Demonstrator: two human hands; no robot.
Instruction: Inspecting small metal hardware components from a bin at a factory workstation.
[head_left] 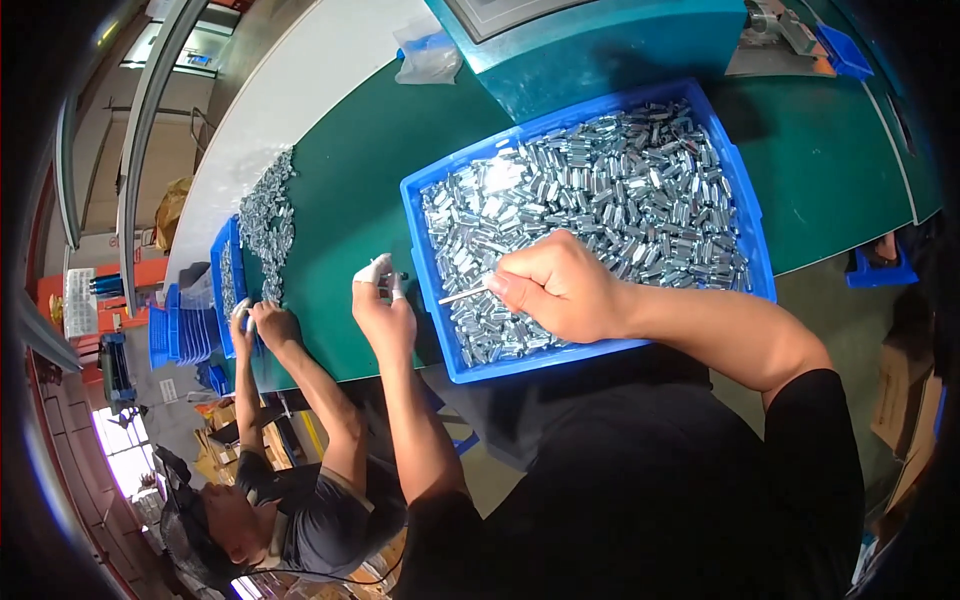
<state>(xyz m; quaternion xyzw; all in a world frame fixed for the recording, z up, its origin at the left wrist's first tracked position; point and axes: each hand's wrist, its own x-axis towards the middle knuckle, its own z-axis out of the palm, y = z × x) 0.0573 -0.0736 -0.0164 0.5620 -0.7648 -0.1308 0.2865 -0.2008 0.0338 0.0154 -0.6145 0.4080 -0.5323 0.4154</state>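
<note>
A large blue bin (592,362), heaped with small shiny metal pieces (590,190) that look like long hex nuts, stands before me on the green table. My right hand (565,285) is above the bin's near part, its fingers closed around a thin metal rod (462,296) whose tip points left, past the bin's left wall. Left of the bin, my left hand (384,308) is raised with white covers on its fingertips. A small dark metal piece (402,277) shows between its thumb and fingers; its exact shape is hard to make out.
To the left, a co-worker's hands (262,322) are beside a loose pile of metal pieces (268,215) and a smaller blue bin (222,270). A teal machine housing (610,60) stands behind the large bin. A clear plastic bag (428,62) lies at the back.
</note>
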